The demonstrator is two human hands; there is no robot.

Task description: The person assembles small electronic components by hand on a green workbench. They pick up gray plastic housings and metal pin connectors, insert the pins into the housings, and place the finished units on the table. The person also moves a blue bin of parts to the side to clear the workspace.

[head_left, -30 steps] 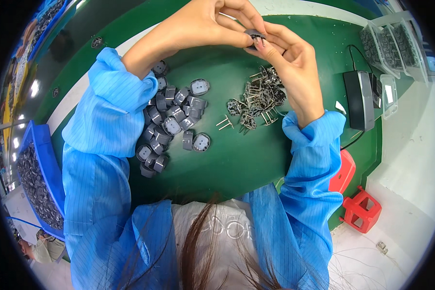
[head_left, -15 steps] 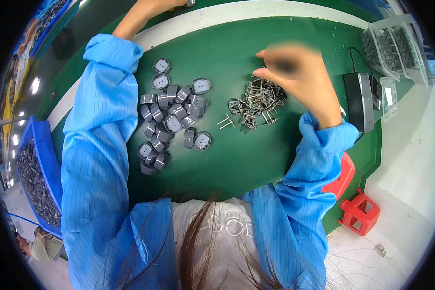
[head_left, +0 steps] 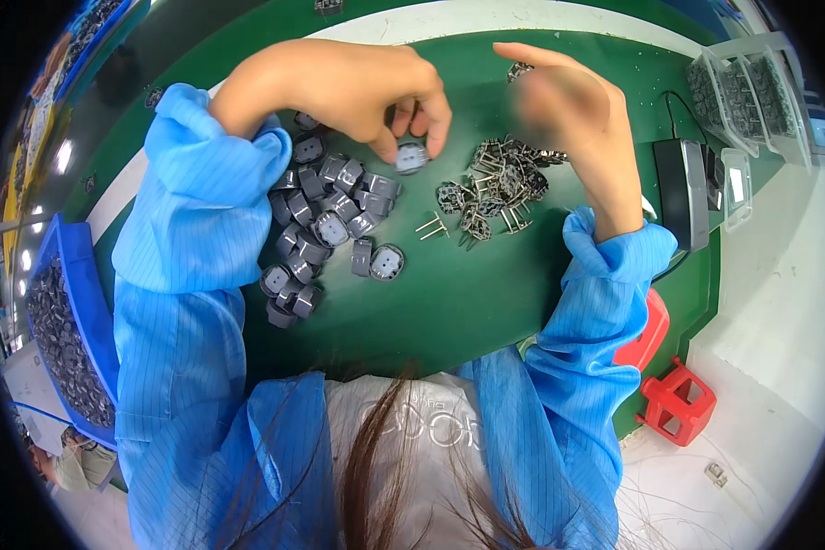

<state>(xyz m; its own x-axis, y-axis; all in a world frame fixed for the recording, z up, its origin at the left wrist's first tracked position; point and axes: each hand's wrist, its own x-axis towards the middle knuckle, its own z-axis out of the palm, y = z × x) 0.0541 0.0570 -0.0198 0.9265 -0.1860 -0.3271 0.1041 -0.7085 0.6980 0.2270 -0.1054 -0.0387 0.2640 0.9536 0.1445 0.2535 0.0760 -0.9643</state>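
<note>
Over the green table my left hand bends down, thumb and fingers closed around the sides of a grey plastic housing with a pale, two-holed face. Below it lies a loose pile of like grey housings, some on their sides, some face up. My right hand is raised above the far side of a heap of metal-pronged parts. A small round pronged part shows at its fingers; a blur covers much of this hand. One pronged piece lies apart from the heap.
A blue bin of small dark parts stands at left. At right are a black box-shaped device with a cable and clear trays of parts. Red stools stand below. A finished-looking part lies beyond the white strip.
My left hand has come back from the far edge, where a part now lies, and has taken hold of a grey housing. My right hand has shifted slightly, and a pronged part now shows at its fingers.
</note>
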